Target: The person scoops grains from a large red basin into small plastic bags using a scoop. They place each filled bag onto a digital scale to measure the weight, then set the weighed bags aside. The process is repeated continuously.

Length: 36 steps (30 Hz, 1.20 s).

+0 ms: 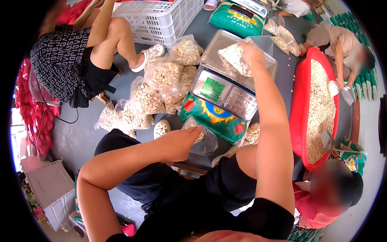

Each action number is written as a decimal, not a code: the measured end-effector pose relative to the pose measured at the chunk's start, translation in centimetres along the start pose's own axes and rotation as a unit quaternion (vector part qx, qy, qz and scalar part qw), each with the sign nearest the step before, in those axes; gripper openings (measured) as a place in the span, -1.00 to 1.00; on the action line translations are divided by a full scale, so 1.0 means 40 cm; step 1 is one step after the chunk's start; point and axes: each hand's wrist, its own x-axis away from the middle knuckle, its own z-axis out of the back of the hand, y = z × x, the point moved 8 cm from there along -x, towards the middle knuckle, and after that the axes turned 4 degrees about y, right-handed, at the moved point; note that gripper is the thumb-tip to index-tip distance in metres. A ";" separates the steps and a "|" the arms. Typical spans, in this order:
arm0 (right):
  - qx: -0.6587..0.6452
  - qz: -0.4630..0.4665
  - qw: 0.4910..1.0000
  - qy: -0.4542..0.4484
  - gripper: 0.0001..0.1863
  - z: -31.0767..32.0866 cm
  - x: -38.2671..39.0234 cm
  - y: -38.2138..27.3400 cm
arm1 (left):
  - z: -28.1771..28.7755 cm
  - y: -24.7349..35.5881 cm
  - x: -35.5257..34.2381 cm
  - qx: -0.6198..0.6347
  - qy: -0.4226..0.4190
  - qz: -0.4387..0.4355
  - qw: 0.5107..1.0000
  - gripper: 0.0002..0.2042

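My right hand (253,55) is closed on the upper part of a clear plastic bag of pale, seed-like pieces (231,58). That bag rests on the steel pan (213,42) of a digital scale (203,84) with a lit green display. The scale stands on a green printed sack (215,121). My left hand (181,142), lower and nearer to me, has its fingers closed at the mouth of another clear bag (205,144) with some pale pieces in it. Part of this bag is hidden behind the hand.
Several filled clear bags (161,76) are piled left of the scale, below a white basket (161,20). On the right lies a long red tub (296,117) of pale pieces, with a scoop (327,141). People sit close by on both sides. A second scale (252,6) stands farther back.
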 end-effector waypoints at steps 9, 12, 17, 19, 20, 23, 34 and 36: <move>-0.082 -0.078 0.993 0.016 -0.58 0.020 -0.042 0.092 | 0.028 -0.014 0.001 -0.020 0.066 -0.032 0.997 -0.24; -0.127 -0.075 0.989 0.026 -0.50 0.064 -0.035 0.094 | 0.030 -0.024 -0.002 -0.035 0.082 -0.042 0.995 -0.24; -0.372 -0.141 0.917 -0.018 -0.50 0.100 -0.011 0.149 | 0.043 -0.014 -0.018 0.006 0.092 -0.022 0.996 -0.23; -0.491 -0.171 0.852 -0.054 -0.61 0.132 0.030 0.105 | 0.027 -0.047 -0.033 0.023 0.122 -0.014 0.992 -0.23; -0.512 -0.176 0.839 -0.061 -0.65 0.149 0.047 0.097 | 0.025 -0.051 -0.032 0.030 0.137 -0.012 0.990 -0.25; -0.551 -0.164 0.812 -0.100 -0.83 0.190 0.082 0.100 | 0.027 -0.044 -0.041 0.051 0.180 -0.018 0.982 -0.28; -0.606 -0.097 0.682 -0.399 -0.85 0.191 0.473 -0.229 | 0.055 -0.023 -0.061 0.166 0.165 0.053 0.971 -0.21; -0.559 -0.091 0.671 -0.479 -0.85 0.133 0.557 -0.281 | 0.050 -0.019 -0.066 0.196 0.177 0.047 0.963 -0.21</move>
